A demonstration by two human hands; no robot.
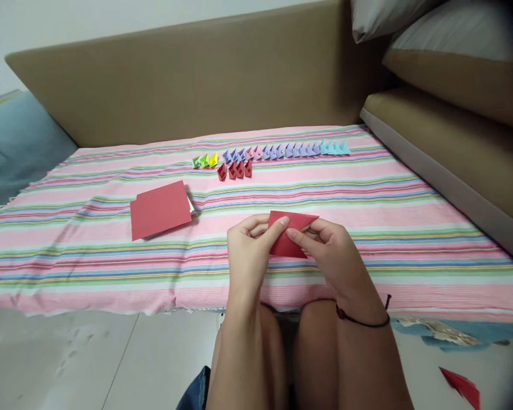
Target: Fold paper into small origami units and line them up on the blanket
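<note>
Between my two hands is a folded piece of red origami paper point(293, 246), held just above the striped cloth. My left hand point(250, 242) grips its left side, thumb pressed on the front face and fingers behind. On the right side, my right hand point(327, 242) pinches the paper with the thumb on its face and fingers curled at the back. Beyond the hands stand small red folded paper pieces point(240, 170) in a short row. A longer row of purple, pink, blue, green and yellow folded pieces point(290, 151) runs behind them.
A stack of red paper sheets point(162, 209) lies to the left on the striped cloth point(89, 256). A brown backrest point(188, 85) rises behind, with cushions point(457, 125) at the right. Another red folded piece point(461, 387) lies at the lower right, on the floor.
</note>
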